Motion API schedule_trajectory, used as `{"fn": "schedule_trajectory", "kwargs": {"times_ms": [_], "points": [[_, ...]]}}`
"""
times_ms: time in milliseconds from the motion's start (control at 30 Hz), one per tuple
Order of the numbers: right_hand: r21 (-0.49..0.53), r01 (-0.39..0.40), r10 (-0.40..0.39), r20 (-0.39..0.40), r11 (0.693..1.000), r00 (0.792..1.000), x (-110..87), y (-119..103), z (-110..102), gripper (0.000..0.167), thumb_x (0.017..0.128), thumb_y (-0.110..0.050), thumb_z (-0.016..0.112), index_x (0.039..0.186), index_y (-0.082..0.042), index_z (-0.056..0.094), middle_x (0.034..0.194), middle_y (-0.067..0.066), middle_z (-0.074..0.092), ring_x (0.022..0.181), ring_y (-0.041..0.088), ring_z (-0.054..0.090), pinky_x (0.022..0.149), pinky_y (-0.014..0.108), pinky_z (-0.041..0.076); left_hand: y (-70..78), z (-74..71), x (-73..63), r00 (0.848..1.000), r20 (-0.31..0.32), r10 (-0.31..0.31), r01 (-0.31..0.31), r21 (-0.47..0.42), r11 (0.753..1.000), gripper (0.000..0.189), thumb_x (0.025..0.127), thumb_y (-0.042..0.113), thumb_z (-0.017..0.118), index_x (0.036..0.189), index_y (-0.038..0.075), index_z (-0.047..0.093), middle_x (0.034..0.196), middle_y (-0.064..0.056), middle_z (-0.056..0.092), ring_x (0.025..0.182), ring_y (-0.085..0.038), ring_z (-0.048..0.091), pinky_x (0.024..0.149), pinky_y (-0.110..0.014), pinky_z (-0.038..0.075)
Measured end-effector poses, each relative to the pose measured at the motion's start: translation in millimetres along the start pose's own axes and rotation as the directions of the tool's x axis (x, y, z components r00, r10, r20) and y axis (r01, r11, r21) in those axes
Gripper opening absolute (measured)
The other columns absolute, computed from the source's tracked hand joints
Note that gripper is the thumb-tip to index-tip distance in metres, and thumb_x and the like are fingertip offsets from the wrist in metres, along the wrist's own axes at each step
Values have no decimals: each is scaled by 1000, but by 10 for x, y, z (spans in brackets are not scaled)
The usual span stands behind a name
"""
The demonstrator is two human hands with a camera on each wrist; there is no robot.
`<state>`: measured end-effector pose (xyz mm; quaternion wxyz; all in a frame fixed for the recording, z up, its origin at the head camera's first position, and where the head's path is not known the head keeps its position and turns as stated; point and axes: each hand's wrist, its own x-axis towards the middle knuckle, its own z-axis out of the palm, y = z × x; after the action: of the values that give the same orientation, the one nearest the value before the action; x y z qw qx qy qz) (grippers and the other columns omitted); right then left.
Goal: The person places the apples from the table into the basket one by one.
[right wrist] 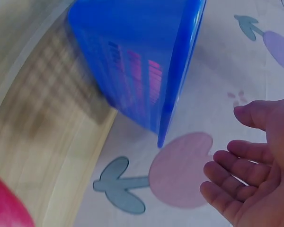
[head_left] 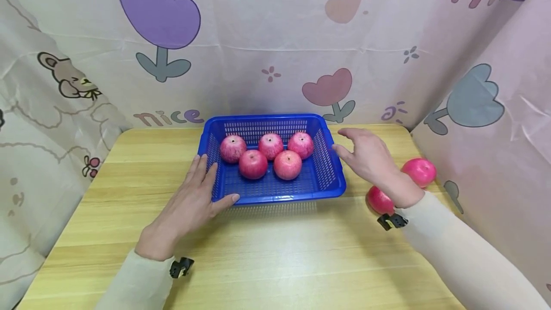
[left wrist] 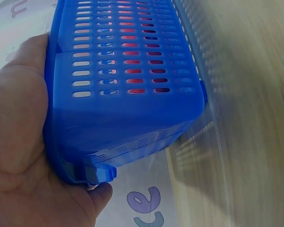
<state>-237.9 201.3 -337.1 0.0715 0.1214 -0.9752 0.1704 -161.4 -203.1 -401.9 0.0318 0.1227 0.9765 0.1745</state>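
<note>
A blue plastic basket [head_left: 284, 198] with slotted walls stands on the table, and several red apples [head_left: 253, 164] lie in it. At its left end my left hand [head_left: 189, 204] rests on the rim, fingers fairly straight and the thumb along the front edge. In the left wrist view the palm lies against the rim of the basket [left wrist: 128, 109], a fingertip close by the corner tab. My right hand [head_left: 366, 154] hovers just off the right end with spread, slightly bent fingers. The right wrist view shows this hand [right wrist: 251, 165] apart from the basket, holding nothing.
Two more red apples, one nearer [head_left: 379, 200] and one farther [head_left: 419, 172], lie on the wooden table [head_left: 275, 252] to the right, near my right forearm. A printed curtain [head_left: 258, 23] hangs behind the table and along both sides.
</note>
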Motion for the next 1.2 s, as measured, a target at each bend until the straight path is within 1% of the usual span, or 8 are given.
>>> {"fn": "schedule_trajectory", "kwargs": {"times_ms": [267,400,533,633,700,933,1133,1200], "points": [[-18,-88,89,12,996,996,-125,273,-171,56,104,-36,65,147,0,58,149,28,58,136,52,54,109,70,46,-2,3,29,1000,16,-12,12,-1,1000,118,92,88,41,167,-1,19,176,-24,-5,164,-39,-11,126,-66,18],[-27,-120,122,57,992,991,-200,416,-217,64,104,-40,65,151,1,51,150,31,54,134,54,53,106,72,46,5,-6,36,1000,19,-15,15,1,1000,118,92,88,42,167,-1,19,176,-24,-5,164,-39,-10,127,-66,18],[-47,-134,139,128,990,982,-277,542,-216,75,102,-44,67,155,3,44,153,33,49,139,56,46,110,75,41,14,-15,36,1000,10,-8,8,0,1000,117,93,86,43,166,-2,21,176,-25,-3,164,-41,-8,126,-66,18],[-68,-142,153,201,988,968,-333,617,-189,82,101,-49,68,157,5,40,158,34,43,144,57,39,114,75,35,16,-15,30,1000,4,-8,8,-1,1000,116,93,85,44,166,-2,22,176,-25,-2,164,-42,-7,126,-66,19],[-79,-144,159,243,987,957,-370,658,-167,84,101,-51,68,157,5,39,159,35,40,145,58,37,114,76,35,17,-13,27,1000,4,-8,8,-1,1000,115,94,85,44,166,-2,22,176,-25,-2,164,-42,-7,126,-66,19],[-109,-105,135,333,989,933,-485,774,-69,87,97,-56,71,153,5,45,155,37,43,141,59,42,111,75,38,11,-11,14,1000,9,-13,13,-6,1000,117,92,87,43,166,-2,22,176,-25,-3,164,-41,-9,126,-66,18],[-141,-85,136,401,986,906,-542,796,16,87,89,-45,84,150,6,49,154,38,43,137,60,47,105,76,44,3,-9,5,1000,12,-12,13,-13,1000,120,91,90,38,166,-2,22,176,-25,-4,164,-42,-8,126,-67,17],[-162,-102,163,428,981,889,-553,789,37,87,86,-40,88,150,4,50,154,37,43,134,60,49,101,76,48,0,-8,2,1000,10,-12,12,-14,1000,120,90,90,38,166,-1,22,176,-25,-4,164,-42,-7,126,-67,17]]}}
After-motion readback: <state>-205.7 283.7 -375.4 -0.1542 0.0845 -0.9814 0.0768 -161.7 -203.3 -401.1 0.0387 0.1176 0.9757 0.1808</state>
